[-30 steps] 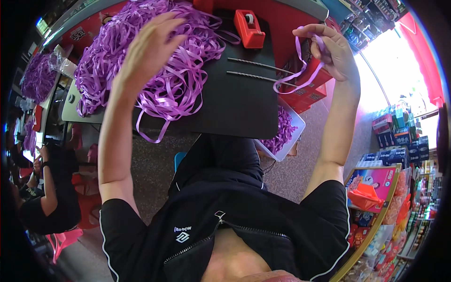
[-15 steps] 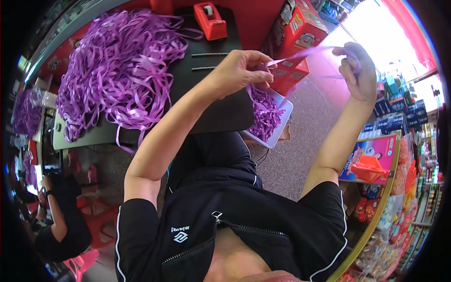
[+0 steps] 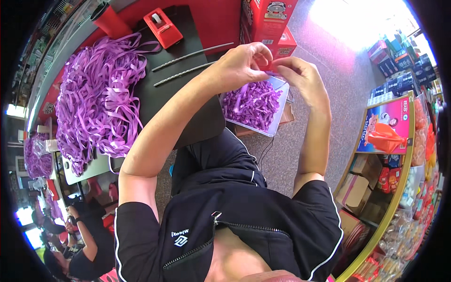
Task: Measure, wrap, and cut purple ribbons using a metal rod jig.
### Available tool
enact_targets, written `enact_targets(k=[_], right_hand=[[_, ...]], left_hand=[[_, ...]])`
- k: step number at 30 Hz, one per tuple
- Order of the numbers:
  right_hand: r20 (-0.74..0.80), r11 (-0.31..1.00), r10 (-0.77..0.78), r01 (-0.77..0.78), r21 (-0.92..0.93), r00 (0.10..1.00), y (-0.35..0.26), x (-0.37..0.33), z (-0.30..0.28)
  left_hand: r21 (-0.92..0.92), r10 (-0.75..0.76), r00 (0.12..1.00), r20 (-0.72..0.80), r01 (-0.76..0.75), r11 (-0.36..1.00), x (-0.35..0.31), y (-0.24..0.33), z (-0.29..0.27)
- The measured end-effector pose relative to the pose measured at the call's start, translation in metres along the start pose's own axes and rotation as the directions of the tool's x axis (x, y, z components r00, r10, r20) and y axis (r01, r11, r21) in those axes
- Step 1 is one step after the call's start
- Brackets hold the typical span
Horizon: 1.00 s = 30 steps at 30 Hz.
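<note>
We observe the left bare hand [image 3: 242, 68] with its fingers curled and its thumb extended, a gap showing between thumb and index finger. The right bare hand [image 3: 306, 85] faces it, just beside; its thumb and index fingertip are close together, the other fingers bent. We cannot tell whether either hand grips anything, since the contact points are partly hidden.

Around the hands we note a black flat tabletop [image 3: 152, 101] bearing a large tangled heap of glossy purple ribbon [image 3: 101, 94], a red tape dispenser [image 3: 164, 32] and two thin twisted metal rods [image 3: 184, 74]. The left forearm [image 3: 164, 121] crosses above the tabletop and covers one end of the nearer rod. A red upright cylinder [image 3: 112, 23] stands behind the heap; red printed cartons [image 3: 264, 24] stand beyond the hands.

We locate a short visible section of narrow purple ribbon [image 3: 273, 74] between the two hands, at the left thumb tip. Below the hands, beside the tabletop, a whitish plastic bin [image 3: 281, 105] holds many purple ribbon pieces [image 3: 251, 107].
</note>
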State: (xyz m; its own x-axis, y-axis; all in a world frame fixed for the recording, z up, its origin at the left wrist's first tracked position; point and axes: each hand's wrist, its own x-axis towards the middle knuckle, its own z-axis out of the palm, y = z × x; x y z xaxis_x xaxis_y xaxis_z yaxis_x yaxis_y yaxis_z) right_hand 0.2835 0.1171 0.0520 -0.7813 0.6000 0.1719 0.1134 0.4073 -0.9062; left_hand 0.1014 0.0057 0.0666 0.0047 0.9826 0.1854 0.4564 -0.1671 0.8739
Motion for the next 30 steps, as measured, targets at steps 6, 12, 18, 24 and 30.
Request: enact_targets(k=[6,12,18,24,30], right_hand=[[0.056,0.985,0.081,-0.088,0.148,0.995,0.029,-0.006,-0.009],[0.195,0.991,0.111,-0.123,0.052,0.975,0.042,0.003,0.005],[-0.011,0.915,0.172,-0.155,0.372,0.985,0.043,0.022,0.036],[-0.182,0.757,0.234,-0.061,0.65,0.955,0.086,0.081,0.08],[-0.121,0.636,0.12,0.017,0.771,0.985,0.077,0.1,0.104]], left_hand=[[-0.116,-0.152,0.984,0.089,0.162,0.98,-0.004,-0.028,-0.003],[-0.136,-0.137,0.988,0.073,0.146,0.98,0.004,-0.029,-0.007],[0.275,0.074,0.997,0.007,-0.073,0.959,0.027,-0.042,-0.029],[0.14,-0.021,0.933,-0.36,0.076,0.987,0.029,-0.055,-0.062],[0.078,-0.172,0.852,-0.494,0.241,0.967,-0.003,-0.069,-0.074]])
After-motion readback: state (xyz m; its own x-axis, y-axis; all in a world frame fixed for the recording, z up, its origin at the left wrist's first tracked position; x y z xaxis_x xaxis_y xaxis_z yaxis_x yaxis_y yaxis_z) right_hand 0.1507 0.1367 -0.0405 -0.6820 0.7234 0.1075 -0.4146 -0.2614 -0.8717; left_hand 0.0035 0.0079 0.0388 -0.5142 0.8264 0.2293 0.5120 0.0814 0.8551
